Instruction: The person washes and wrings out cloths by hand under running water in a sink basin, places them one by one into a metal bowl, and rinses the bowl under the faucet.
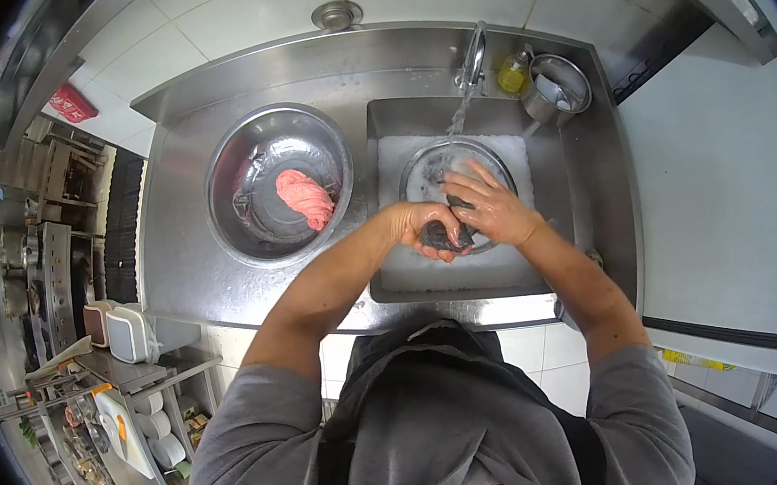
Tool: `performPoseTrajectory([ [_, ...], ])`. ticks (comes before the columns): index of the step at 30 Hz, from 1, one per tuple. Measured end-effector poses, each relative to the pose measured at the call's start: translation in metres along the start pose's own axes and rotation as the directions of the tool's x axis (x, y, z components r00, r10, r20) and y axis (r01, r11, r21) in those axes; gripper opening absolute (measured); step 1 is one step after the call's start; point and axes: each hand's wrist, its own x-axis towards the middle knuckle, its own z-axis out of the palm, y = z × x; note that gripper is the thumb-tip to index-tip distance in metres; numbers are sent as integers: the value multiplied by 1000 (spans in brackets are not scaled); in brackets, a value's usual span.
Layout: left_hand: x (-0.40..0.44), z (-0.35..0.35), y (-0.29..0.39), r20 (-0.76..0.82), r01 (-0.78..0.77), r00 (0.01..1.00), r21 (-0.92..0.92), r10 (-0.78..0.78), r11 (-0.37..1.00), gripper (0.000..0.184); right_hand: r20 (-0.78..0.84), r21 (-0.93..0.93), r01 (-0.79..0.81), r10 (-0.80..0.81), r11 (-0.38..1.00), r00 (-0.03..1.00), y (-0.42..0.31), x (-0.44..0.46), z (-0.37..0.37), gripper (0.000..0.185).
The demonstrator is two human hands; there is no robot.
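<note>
The left hand (434, 230) is closed around a dark wet cloth (445, 235), its fingers curled under and over it; the right hand (491, 205) presses on the cloth's right side, fingers partly spread, and whether it also grips the cloth I cannot tell. The cloth is above the near part of a metal bowl (504, 150), which sits in the sudsy sink (548, 188); water runs from the faucet (473, 56) at the sink's far side toward the bowl. To the left, on the steel counter (179, 217), a large basin (226, 153) holds a twisted pink cloth (305, 198); beyond the sink's far right corner, a bottle of yellow liquid (512, 74) stands beside a metal container (573, 71).
</note>
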Motion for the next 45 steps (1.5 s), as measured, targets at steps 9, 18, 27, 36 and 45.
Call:
performPoseTrajectory([
  [9, 30, -5, 15, -439, 493, 456, 849, 774, 190, 58, 138, 38, -568, 559, 822, 818, 27, -3, 33, 32],
  [18, 43, -14, 11, -233, 673, 421, 728, 877, -130, 39, 169, 255, -903, 904, 344, 392, 9, -11, 62, 37],
  [27, 44, -42, 0, 126, 584, 549, 649, 826, -488, 29, 201, 655, -754, 951, 47, 234, -16, -42, 130, 34],
  [36, 5, -31, -47, -179, 599, 422, 791, 889, -125, 42, 393, 765, -615, 895, -190, 211, -66, -24, 78, 40],
  [45, -68, -46, -83, -608, -132, 660, 484, 442, 865, 38, -145, 610, -647, 867, 457, 476, -87, -19, 34, 24],
])
